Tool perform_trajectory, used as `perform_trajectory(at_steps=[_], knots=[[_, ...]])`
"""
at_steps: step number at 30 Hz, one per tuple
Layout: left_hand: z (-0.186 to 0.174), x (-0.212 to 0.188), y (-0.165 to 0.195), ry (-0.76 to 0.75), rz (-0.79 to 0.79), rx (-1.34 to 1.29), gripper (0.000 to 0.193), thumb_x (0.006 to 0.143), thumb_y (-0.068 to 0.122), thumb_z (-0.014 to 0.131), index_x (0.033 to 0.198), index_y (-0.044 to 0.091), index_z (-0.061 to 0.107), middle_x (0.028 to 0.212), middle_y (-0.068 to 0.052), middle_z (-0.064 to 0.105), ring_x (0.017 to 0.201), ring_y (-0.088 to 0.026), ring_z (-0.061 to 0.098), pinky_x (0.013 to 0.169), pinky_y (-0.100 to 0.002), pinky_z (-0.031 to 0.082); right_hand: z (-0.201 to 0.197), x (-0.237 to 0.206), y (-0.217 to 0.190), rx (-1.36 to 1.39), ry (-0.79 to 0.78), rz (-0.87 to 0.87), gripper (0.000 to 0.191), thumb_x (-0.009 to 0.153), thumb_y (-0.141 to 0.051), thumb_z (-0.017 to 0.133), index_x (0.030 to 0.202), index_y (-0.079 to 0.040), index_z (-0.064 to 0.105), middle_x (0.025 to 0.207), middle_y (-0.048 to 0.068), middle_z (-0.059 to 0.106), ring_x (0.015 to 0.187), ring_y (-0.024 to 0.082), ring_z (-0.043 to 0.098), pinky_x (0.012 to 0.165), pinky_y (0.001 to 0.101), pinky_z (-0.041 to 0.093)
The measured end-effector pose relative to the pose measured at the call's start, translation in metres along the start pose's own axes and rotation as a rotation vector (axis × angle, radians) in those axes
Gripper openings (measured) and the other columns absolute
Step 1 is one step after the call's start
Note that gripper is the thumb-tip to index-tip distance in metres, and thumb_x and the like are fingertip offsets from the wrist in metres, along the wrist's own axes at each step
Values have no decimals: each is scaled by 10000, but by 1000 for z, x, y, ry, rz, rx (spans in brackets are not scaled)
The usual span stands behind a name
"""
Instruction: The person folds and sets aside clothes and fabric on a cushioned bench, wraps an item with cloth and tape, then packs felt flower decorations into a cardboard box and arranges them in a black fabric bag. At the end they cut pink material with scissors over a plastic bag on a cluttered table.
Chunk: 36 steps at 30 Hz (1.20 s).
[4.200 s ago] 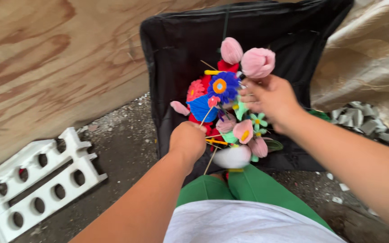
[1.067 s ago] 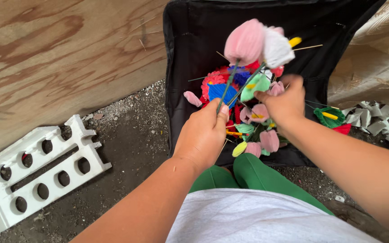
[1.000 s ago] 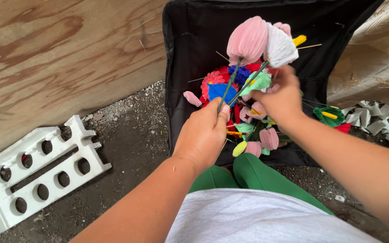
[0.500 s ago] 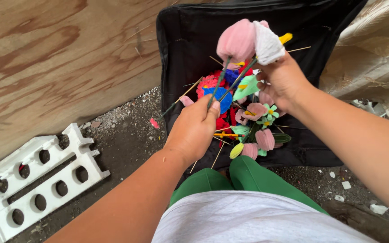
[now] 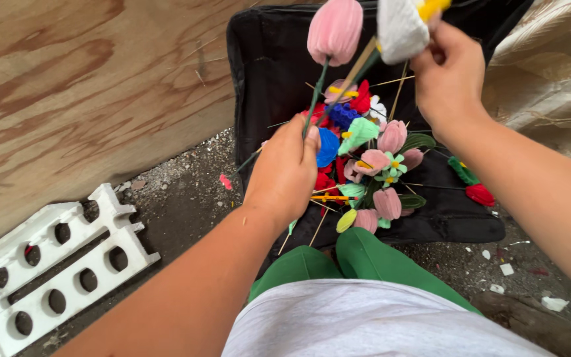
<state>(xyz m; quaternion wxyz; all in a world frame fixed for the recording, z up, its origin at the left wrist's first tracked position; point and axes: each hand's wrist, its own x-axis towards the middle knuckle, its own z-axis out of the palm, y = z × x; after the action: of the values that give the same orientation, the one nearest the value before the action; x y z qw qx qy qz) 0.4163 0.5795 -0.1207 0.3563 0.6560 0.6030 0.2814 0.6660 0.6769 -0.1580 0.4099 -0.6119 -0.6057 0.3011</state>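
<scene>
The step in hand looks like lifting stems out of the heap of colourful handmade flowers (image 5: 371, 165) lying in the open black fabric bag (image 5: 266, 59). The left hand (image 5: 285, 172) is closed around the green stem of the pink fuzzy tulip (image 5: 335, 30); its long axis runs nearly upright, bloom toward 12 o'clock. The right hand (image 5: 447, 73), at 1 o'clock, pinches the white fuzzy flower (image 5: 401, 26) and its thin stick. Next, a clean pull free of tangled stems seems needed. A white foam block with round holes (image 5: 47, 258) lies at 8 o'clock.
</scene>
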Motion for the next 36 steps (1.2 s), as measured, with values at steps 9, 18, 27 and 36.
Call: perform_trajectory(at_steps=[9,18,27,36], knots=[[28,18,11,-12,-350,-197,320,1044,365,393,1156,90,512,1007,-217,703,981,-438,669,843,-530,487,39,-40,-36,681,-535,589,273,995,-266,638,1161,-69,728,999,66,738,847,116,717,785,269,588],[-5,-22,-12,-23,-501,30,359,966,407,570,1007,59,647,967,-220,735,959,-434,681,828,-526,513,61,-32,46,-891,-1094,-58,319,796,-339,696,1095,-304,801,1606,-28,363,1056,309,702,951,445,555],[11,-11,-23,146,-384,-165,306,1009,312,514,955,40,645,826,-140,733,809,-332,717,740,-453,528,-17,-17,48,-469,-247,-418,271,914,-83,687,1169,-86,774,1334,155,675,1105,318,690,934,393,568],[55,43,21,56,-346,-426,285,991,318,510,994,56,622,872,-134,714,766,-337,706,693,-450,555,-101,-10,-48,427,222,292,315,931,17,651,1240,6,709,1168,89,727,1028,121,715,880,205,573]])
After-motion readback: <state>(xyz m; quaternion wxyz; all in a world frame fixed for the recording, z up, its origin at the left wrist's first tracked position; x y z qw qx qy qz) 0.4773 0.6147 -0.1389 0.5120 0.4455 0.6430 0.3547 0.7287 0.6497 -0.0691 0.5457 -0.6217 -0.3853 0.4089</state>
